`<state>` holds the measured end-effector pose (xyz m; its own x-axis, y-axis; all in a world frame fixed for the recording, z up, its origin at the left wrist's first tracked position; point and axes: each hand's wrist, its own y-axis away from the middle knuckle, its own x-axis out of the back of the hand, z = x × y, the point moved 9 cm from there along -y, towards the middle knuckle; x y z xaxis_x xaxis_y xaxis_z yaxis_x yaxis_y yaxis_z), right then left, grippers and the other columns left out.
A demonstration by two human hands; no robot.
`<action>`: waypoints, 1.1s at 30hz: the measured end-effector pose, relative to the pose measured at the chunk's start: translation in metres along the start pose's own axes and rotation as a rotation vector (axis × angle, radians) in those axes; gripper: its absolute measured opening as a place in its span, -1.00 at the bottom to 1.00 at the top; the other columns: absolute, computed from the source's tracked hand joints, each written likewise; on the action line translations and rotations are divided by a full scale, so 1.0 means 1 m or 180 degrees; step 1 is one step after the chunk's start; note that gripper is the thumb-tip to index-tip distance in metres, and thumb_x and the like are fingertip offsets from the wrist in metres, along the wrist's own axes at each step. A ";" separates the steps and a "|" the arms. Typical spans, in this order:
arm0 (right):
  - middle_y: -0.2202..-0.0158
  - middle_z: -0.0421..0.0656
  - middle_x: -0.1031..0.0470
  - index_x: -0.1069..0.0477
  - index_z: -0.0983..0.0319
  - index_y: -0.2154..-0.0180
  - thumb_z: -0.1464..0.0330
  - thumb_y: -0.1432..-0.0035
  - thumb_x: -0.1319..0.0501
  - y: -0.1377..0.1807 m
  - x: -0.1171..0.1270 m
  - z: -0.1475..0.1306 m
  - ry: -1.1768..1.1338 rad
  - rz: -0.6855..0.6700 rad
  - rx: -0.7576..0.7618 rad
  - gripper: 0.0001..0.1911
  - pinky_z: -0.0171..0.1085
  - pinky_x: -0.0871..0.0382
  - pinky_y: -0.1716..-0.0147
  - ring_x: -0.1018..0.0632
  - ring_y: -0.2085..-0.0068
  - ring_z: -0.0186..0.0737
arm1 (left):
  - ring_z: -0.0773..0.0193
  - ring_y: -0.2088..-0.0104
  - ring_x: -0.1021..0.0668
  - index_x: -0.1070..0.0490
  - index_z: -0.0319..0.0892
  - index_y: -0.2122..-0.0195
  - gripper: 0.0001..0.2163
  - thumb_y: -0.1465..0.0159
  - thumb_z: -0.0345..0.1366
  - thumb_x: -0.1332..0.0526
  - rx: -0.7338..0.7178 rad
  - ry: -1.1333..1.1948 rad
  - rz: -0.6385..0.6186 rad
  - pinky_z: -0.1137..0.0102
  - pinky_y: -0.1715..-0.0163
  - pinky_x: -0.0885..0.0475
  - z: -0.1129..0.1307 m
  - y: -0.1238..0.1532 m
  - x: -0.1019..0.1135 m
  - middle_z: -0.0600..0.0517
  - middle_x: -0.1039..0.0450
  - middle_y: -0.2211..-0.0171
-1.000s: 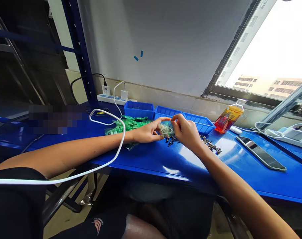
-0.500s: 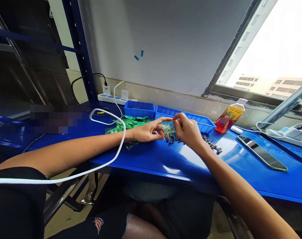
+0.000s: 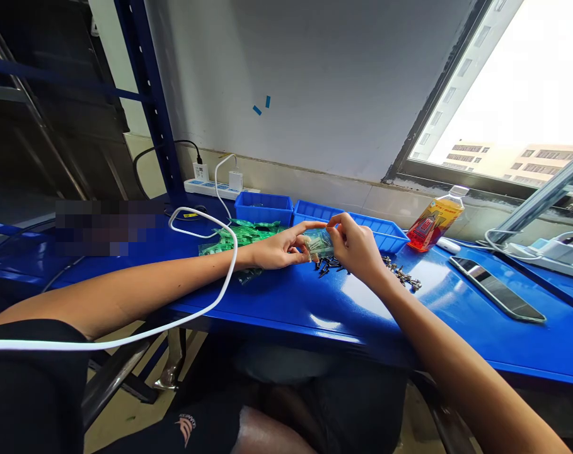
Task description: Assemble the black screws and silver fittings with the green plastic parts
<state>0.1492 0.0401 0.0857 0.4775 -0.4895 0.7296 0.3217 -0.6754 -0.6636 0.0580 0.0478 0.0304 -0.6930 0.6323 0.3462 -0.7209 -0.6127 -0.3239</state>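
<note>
Between my two hands is a small clear plastic bag (image 3: 319, 242) with pale, thin pieces inside, too small to name. My left hand (image 3: 282, 247) is closed on the bag's left side, thumb below and fingers above. At the other end, my right hand (image 3: 358, 244) pinches the bag's upper right edge. Dark screws (image 3: 328, 267) lie on the blue table (image 3: 277, 302) just under the bag. More metal screws (image 3: 404, 276) are scattered to the right, partly behind my right wrist. A pile of green packets (image 3: 253, 234) lies behind my left forearm.
Three blue bins (image 3: 263, 208) line the wall. To the right stand a drink bottle (image 3: 436, 221) and a flat-lying phone (image 3: 498, 289). A white cable (image 3: 191, 321) loops across my left forearm. A power strip (image 3: 222, 189) sits at the back left.
Almost nothing differs. Both hands keep their hold on the bag in nearly the same place, and the view has shifted very slightly.
</note>
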 end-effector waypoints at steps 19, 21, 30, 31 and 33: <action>0.64 -0.26 -0.33 -0.30 0.21 0.34 0.37 -0.11 0.00 0.000 0.000 0.001 -0.0131 0.0033 -0.0012 -0.86 -0.38 -0.12 0.55 -0.28 0.64 -0.36 | 0.38 0.40 -0.44 0.03 -0.12 -0.21 -0.36 -0.13 -0.36 -0.22 0.0052 0.0035 -0.0078 0.44 0.40 -0.27 0.002 0.000 -0.001 0.08 -0.38 0.38; 0.64 -0.27 -0.33 -0.30 0.21 0.34 0.36 -0.11 0.00 0.000 0.001 0.001 -0.0150 0.0050 -0.0002 -0.87 -0.38 -0.12 0.55 -0.28 0.64 -0.36 | 0.37 0.39 -0.45 0.03 -0.12 -0.21 -0.37 -0.14 -0.36 -0.22 0.0035 0.0059 -0.0076 0.45 0.42 -0.27 0.002 0.000 -0.001 0.07 -0.39 0.37; 0.65 -0.27 -0.30 -0.29 0.20 0.37 0.37 -0.09 -0.01 -0.001 0.001 0.002 -0.0241 0.0084 -0.0048 -0.89 -0.38 -0.11 0.55 -0.27 0.64 -0.36 | 0.35 0.35 -0.47 0.06 -0.15 -0.22 -0.34 -0.13 -0.33 -0.23 0.0195 -0.0013 -0.0025 0.40 0.32 -0.31 -0.001 0.001 0.000 0.05 -0.42 0.34; 0.65 -0.27 -0.30 -0.29 0.20 0.37 0.37 -0.09 -0.01 -0.001 0.001 0.002 -0.0240 0.0073 -0.0047 -0.89 -0.38 -0.11 0.55 -0.27 0.64 -0.36 | 0.35 0.35 -0.47 0.05 -0.15 -0.22 -0.34 -0.13 -0.33 -0.23 0.0210 -0.0035 0.0000 0.40 0.32 -0.31 -0.001 0.001 0.000 0.06 -0.42 0.35; 0.65 -0.27 -0.31 -0.29 0.20 0.37 0.38 -0.09 -0.01 -0.001 0.000 0.001 -0.0224 0.0049 -0.0045 -0.89 -0.38 -0.11 0.55 -0.28 0.64 -0.36 | 0.36 0.36 -0.47 0.03 -0.14 -0.21 -0.34 -0.12 -0.32 -0.24 0.0228 -0.0026 0.0027 0.41 0.32 -0.30 -0.002 0.001 0.001 0.07 -0.42 0.36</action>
<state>0.1499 0.0414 0.0855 0.5387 -0.4602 0.7057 0.3026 -0.6761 -0.6719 0.0571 0.0488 0.0287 -0.6989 0.6232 0.3511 -0.7123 -0.6507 -0.2631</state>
